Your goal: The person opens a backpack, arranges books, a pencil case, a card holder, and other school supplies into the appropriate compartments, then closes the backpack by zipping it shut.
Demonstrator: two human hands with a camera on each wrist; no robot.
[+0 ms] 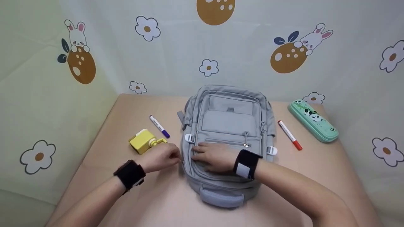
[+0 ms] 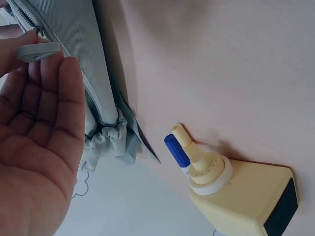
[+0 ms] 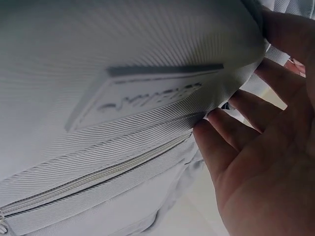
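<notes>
A grey backpack (image 1: 228, 121) lies on the table with its front up and its top handle (image 1: 222, 197) toward me. At its left side, my left hand (image 1: 160, 157) pinches a grey zipper pull (image 2: 42, 50) between thumb and fingers; the left wrist view shows the zipper running beside it. My right hand (image 1: 216, 157) lies across the lower front of the bag, fingers spread and touching the fabric. In the right wrist view its fingertips meet the fabric near a sewn label (image 3: 142, 96) and a front pocket zipper (image 3: 103, 174).
Left of the backpack are a yellow box-shaped bottle (image 1: 142, 141) with a pump nozzle and a purple-capped marker (image 1: 159, 126). To the right lie a red-capped marker (image 1: 289, 135) and a green panda pencil case (image 1: 313, 120). A patterned curtain (image 1: 176, 44) hangs behind the table.
</notes>
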